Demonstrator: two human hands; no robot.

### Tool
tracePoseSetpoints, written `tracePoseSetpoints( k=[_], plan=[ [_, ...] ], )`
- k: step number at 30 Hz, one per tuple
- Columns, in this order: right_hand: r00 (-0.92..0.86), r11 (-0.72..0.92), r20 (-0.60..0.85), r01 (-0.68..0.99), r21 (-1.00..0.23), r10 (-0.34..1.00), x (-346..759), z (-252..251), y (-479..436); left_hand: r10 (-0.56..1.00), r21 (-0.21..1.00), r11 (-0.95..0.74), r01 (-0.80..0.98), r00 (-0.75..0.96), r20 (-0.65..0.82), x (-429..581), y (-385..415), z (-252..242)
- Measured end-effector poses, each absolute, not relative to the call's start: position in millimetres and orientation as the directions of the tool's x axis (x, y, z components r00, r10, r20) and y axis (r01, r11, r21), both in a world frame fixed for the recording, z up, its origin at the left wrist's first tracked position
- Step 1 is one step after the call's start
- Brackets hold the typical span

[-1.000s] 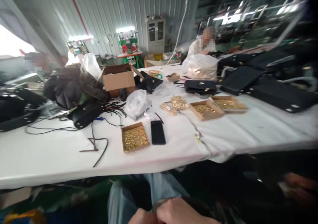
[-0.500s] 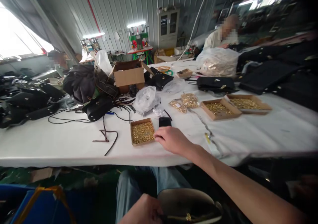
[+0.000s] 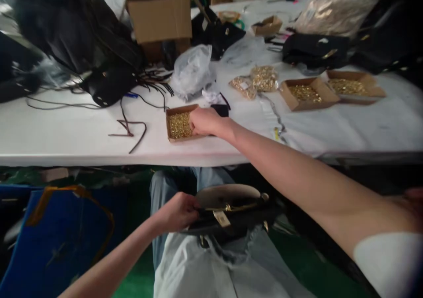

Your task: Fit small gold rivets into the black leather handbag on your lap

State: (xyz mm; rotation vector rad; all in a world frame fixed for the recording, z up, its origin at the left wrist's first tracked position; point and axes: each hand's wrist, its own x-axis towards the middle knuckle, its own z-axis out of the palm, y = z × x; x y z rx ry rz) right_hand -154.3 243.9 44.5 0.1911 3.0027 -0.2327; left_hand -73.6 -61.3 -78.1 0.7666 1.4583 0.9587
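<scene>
My right hand (image 3: 205,121) reaches onto the white table (image 3: 66,135) and rests in a small cardboard box of gold metal pieces (image 3: 178,124), its fingers curled down into the pieces; what they pinch is hidden. My left hand (image 3: 176,212) is closed on the edge of a black handbag with gold hardware (image 3: 231,210) lying on my lap. A black phone (image 3: 220,109) lies just beyond the right hand.
Two more boxes of gold parts (image 3: 306,93) and small bags of them (image 3: 262,77) sit to the right. Black bags and cords (image 3: 109,84), a cardboard carton (image 3: 160,18) and plastic bags (image 3: 193,68) crowd the far side. A blue bin (image 3: 56,236) stands at lower left.
My right hand came up from my lap, reached over the table edge and moved into the box of gold pieces. The view tipped downward, showing the handbag in my left hand.
</scene>
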Motion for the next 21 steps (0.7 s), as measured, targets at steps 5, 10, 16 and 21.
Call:
tracePoseSetpoints(
  k=[5, 10, 16, 21],
  plan=[
    [-0.994, 0.955, -0.039, 0.107, -0.278, 0.1, -152.0, 26.1, 252.4, 0.871, 0.879, 0.472, -0.062, -0.119, -0.476, -72.8, -60.9, -73.2],
    [-0.992, 0.961, 0.074, 0.074, -0.267, 0.097, -145.5, 23.4, 252.4, 0.872, 0.853, 0.485, 0.192, -0.18, -0.455, -52.0, -55.6, -49.8],
    [-0.974, 0.944, 0.191, 0.053, -0.325, 0.12, -116.0, 28.0, 229.3, 0.898, 0.756, 0.439, 0.486, -0.251, -0.361, -33.3, -48.6, -28.8],
    [-0.979, 0.747, 0.183, -0.056, -0.663, 0.09, -55.3, 36.6, 193.5, 0.9, 0.778, 0.436, 0.453, -0.246, -0.36, -36.5, -47.9, -35.6]
  ],
)
